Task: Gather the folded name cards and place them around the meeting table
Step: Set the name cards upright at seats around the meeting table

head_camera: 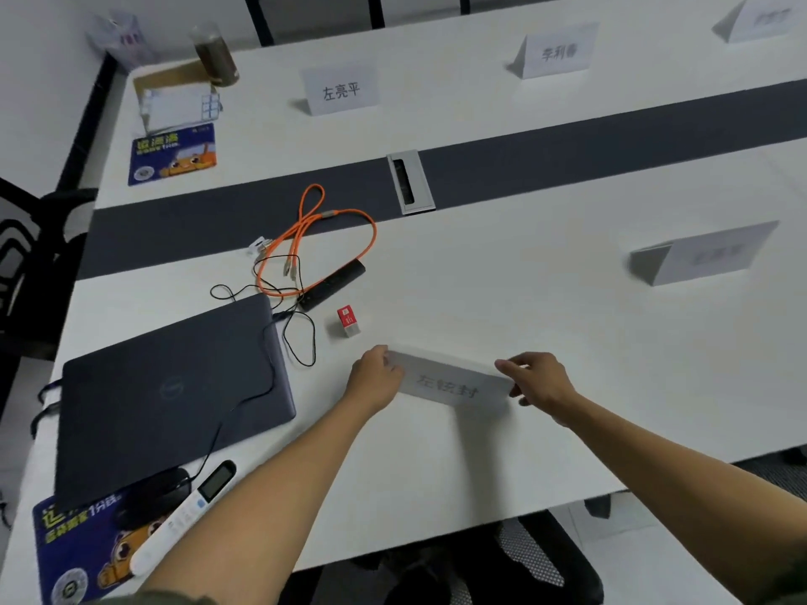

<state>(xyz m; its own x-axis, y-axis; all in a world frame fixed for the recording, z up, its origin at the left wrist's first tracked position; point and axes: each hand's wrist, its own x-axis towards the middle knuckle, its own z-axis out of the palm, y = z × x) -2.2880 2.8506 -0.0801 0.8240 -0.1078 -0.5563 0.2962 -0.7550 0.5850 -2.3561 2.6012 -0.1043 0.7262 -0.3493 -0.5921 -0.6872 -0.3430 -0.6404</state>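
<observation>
A folded white name card [450,381] with dark characters stands on the white meeting table [502,451] near its front edge. My left hand [375,377] grips its left end and my right hand [539,379] pinches its right end. Another folded card [703,253] stands to the right on the near half of the table. On the far half stand three more cards: one at the left [341,90], one in the middle [556,52] and one at the top right corner [757,20].
A closed dark laptop [170,395] lies left of my hands, with black and orange cables [314,238], a black remote [334,283] and a small red box [347,320] nearby. A white remote [183,517] lies on a blue mouse pad. A chair [502,561] is under the table edge.
</observation>
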